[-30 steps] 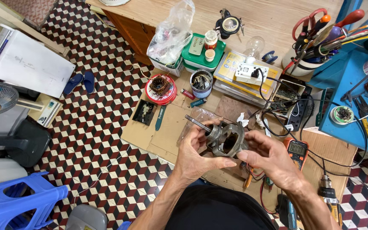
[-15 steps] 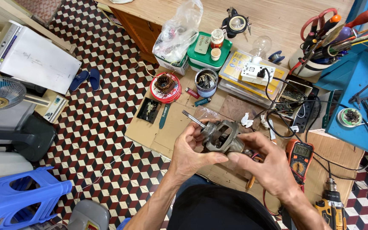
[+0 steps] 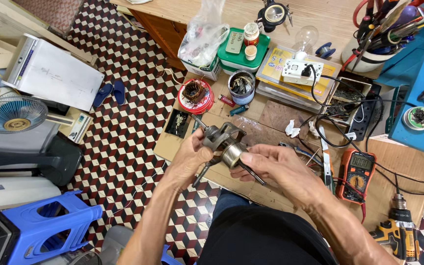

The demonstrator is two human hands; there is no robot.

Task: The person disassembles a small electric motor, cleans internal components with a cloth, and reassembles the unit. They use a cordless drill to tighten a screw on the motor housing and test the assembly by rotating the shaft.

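My left hand (image 3: 192,157) and right hand (image 3: 266,164) fingers pinch the small motor (image 3: 224,142). If I loosen, it drops onto the worktop (image 3: 271,115).

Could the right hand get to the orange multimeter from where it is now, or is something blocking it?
Probably yes, but not freely. The multimeter lies face up just beside the right hand, with nothing lying on it. However, that hand is gripping the metal motor part together with the left hand, so it would have to let go first.

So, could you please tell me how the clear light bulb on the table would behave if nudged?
The light bulb looks like thin glass, so probably fragile and light. Its round globe would likely roll or tip easily.
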